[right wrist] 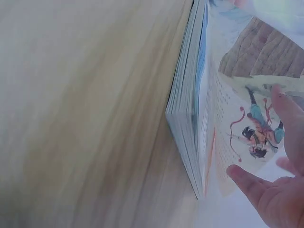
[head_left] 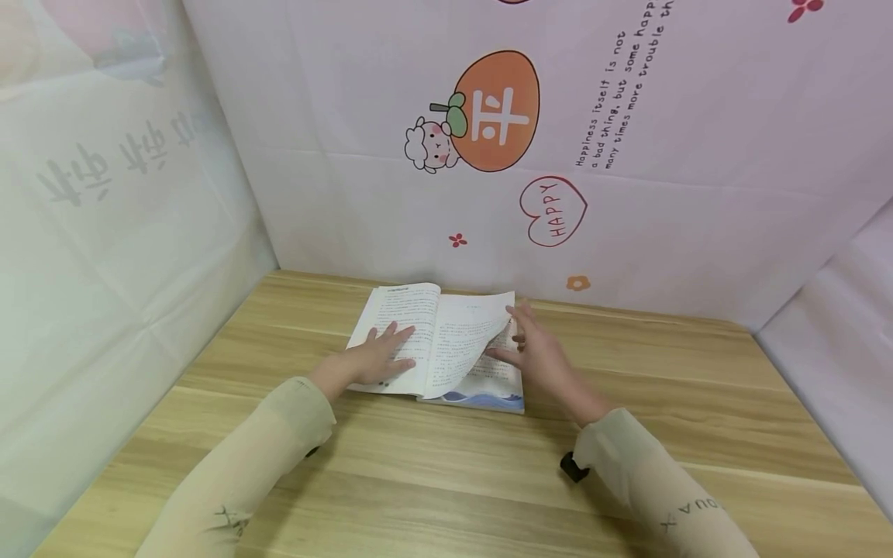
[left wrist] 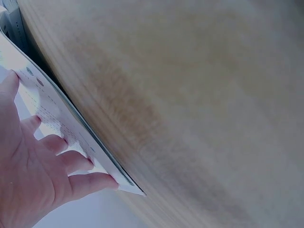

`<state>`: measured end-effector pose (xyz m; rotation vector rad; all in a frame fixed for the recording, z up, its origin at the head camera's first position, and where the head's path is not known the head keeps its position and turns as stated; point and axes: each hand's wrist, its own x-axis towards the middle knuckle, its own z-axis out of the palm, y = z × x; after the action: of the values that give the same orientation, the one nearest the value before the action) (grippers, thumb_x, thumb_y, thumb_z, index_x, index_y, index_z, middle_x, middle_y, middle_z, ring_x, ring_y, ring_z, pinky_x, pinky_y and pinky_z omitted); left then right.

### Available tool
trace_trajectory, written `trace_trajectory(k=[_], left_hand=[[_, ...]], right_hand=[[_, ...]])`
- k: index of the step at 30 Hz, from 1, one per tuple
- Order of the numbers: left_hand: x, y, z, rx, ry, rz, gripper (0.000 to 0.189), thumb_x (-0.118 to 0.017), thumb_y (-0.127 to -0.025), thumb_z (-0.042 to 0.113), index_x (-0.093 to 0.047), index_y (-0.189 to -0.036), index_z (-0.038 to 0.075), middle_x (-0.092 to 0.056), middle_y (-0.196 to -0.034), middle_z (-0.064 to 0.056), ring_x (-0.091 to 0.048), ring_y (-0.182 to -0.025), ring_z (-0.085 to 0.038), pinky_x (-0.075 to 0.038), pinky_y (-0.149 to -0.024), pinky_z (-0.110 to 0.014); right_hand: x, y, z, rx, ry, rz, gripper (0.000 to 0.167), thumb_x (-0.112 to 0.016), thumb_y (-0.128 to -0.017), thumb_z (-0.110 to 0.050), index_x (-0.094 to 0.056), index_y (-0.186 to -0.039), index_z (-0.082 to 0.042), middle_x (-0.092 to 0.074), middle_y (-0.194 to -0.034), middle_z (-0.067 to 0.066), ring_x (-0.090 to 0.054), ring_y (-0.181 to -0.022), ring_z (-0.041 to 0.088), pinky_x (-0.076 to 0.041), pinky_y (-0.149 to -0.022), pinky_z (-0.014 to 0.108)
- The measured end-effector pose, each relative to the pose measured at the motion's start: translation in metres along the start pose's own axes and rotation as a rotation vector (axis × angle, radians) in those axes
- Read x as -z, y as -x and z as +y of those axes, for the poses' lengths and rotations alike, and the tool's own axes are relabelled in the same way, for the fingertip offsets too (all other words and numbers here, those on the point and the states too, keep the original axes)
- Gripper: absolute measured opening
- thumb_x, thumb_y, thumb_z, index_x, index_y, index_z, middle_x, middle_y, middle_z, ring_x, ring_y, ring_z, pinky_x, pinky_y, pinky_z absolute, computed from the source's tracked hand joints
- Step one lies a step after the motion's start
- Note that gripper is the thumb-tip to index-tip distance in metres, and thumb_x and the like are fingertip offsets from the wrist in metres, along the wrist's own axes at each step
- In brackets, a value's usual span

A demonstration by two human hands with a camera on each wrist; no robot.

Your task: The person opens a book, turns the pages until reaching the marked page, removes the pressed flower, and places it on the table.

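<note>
An open book point(head_left: 398, 306) lies on the wooden table, its pages printed with small text. On its left page my left hand point(head_left: 380, 356) rests flat with the fingers spread; the left wrist view also shows that hand point(left wrist: 42, 166) along the page's edge. A curling right-hand page point(head_left: 463, 341) is partly raised. My right hand point(head_left: 540, 353) is at its free edge, index finger near the upper corner and thumb lower down. In the right wrist view, the thumb and a finger of the right hand point(right wrist: 280, 161) are apart, against a page with an archer illustration point(right wrist: 259, 128).
The wooden table point(head_left: 446, 480) extends around the book. Behind it rises a pale printed cloth point(head_left: 349, 209) with an orange fruit drawing, and more white cloth point(head_left: 125, 271) hangs at the left. A black strap piece point(head_left: 574, 467) shows beneath the right sleeve.
</note>
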<state>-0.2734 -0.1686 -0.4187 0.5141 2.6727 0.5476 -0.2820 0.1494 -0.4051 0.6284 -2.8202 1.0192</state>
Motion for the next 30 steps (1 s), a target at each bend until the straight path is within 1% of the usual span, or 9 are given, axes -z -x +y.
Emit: trace_trajectory(k=[3, 7, 12, 17, 19, 22, 24, 27, 30], left_hand=[[0.000, 0.000, 0.000, 0.000, 0.008, -0.003, 0.076, -0.043, -0.109, 0.047, -0.009, -0.166, 0.012, 0.000, -0.169, -0.024, 0.007, -0.154, -0.043, 0.001, -0.121, -0.063], [0.001, 0.000, 0.000, -0.007, 0.007, -0.001, 0.076, -0.043, -0.109, 0.047, -0.009, -0.166, 0.011, -0.002, -0.169, -0.023, 0.006, -0.155, -0.041, 0.002, -0.121, -0.062], [0.001, 0.000, 0.000, -0.014, 0.010, 0.005, 0.075, -0.044, -0.109, 0.046, -0.010, -0.166, 0.010, -0.003, -0.169, -0.024, 0.005, -0.155, -0.040, 0.003, -0.121, -0.061], [0.001, 0.002, 0.001, -0.004, 0.016, 0.004, 0.075, -0.044, -0.109, 0.047, -0.010, -0.166, 0.011, -0.001, -0.169, -0.024, 0.006, -0.155, -0.041, 0.002, -0.120, -0.063], [0.001, 0.002, 0.001, -0.004, 0.016, 0.005, 0.075, -0.044, -0.109, 0.046, -0.010, -0.166, 0.011, -0.001, -0.169, -0.024, 0.006, -0.155, -0.041, 0.002, -0.121, -0.062], [0.001, 0.002, 0.001, -0.001, 0.016, 0.004, 0.075, -0.044, -0.109, 0.047, -0.010, -0.166, 0.011, -0.001, -0.169, -0.024, 0.006, -0.155, -0.041, 0.002, -0.121, -0.062], [0.001, 0.001, 0.001, -0.002, 0.016, 0.004, 0.075, -0.044, -0.109, 0.046, -0.010, -0.166, 0.011, -0.002, -0.169, -0.024, 0.006, -0.155, -0.041, 0.002, -0.121, -0.062], [0.001, 0.001, 0.001, -0.003, 0.011, 0.004, 0.075, -0.044, -0.109, 0.046, -0.010, -0.166, 0.010, -0.002, -0.169, -0.024, 0.005, -0.155, -0.041, 0.002, -0.121, -0.062], [0.001, 0.001, 0.001, -0.003, 0.013, 0.005, 0.075, -0.044, -0.109, 0.046, -0.010, -0.166, 0.010, -0.002, -0.169, -0.024, 0.005, -0.154, -0.042, 0.001, -0.121, -0.063]], right_hand=[[-0.001, 0.000, -0.003, -0.071, -0.116, -0.041, 0.104, -0.083, -0.088, -0.027, -0.016, -0.164, -0.004, -0.003, -0.167, 0.029, -0.062, -0.119, 0.045, -0.056, -0.092, 0.048], [-0.003, 0.003, -0.007, -0.111, -0.260, -0.061, 0.116, -0.082, -0.090, -0.025, 0.005, -0.165, -0.010, 0.000, -0.169, 0.023, -0.053, -0.130, 0.047, -0.052, -0.099, 0.048], [-0.009, 0.005, -0.009, -0.146, -0.441, -0.100, 0.123, -0.078, -0.094, -0.018, 0.027, -0.157, -0.007, 0.008, -0.167, 0.024, -0.048, -0.133, 0.048, -0.049, -0.101, 0.045], [-0.016, 0.006, -0.012, -0.194, -0.599, -0.138, 0.122, -0.072, -0.098, -0.013, 0.037, -0.153, -0.012, 0.017, -0.164, 0.028, -0.037, -0.141, 0.046, -0.053, -0.096, 0.044], [-0.018, 0.007, -0.014, -0.217, -0.639, -0.151, 0.121, -0.071, -0.099, -0.012, 0.037, -0.152, -0.014, 0.009, -0.164, 0.031, -0.037, -0.142, 0.043, -0.055, -0.093, 0.043], [-0.021, 0.009, -0.019, -0.235, -0.660, -0.167, 0.118, -0.069, -0.100, -0.015, 0.037, -0.153, -0.013, -0.018, -0.159, 0.039, -0.046, -0.137, 0.043, -0.057, -0.090, 0.042], [-0.023, 0.010, -0.022, -0.229, -0.674, -0.173, 0.116, -0.068, -0.101, -0.015, 0.036, -0.153, -0.013, -0.034, -0.152, 0.039, -0.051, -0.132, 0.043, -0.058, -0.088, 0.044], [-0.025, 0.012, -0.026, -0.205, -0.685, -0.186, 0.112, -0.065, -0.103, -0.017, 0.034, -0.154, -0.012, -0.044, -0.146, 0.037, -0.056, -0.128, 0.044, -0.058, -0.088, 0.047], [-0.028, 0.015, -0.030, -0.191, -0.713, -0.205, 0.107, -0.062, -0.105, -0.019, 0.032, -0.156, -0.012, -0.044, -0.147, 0.036, -0.057, -0.126, 0.044, -0.056, -0.090, 0.050]])
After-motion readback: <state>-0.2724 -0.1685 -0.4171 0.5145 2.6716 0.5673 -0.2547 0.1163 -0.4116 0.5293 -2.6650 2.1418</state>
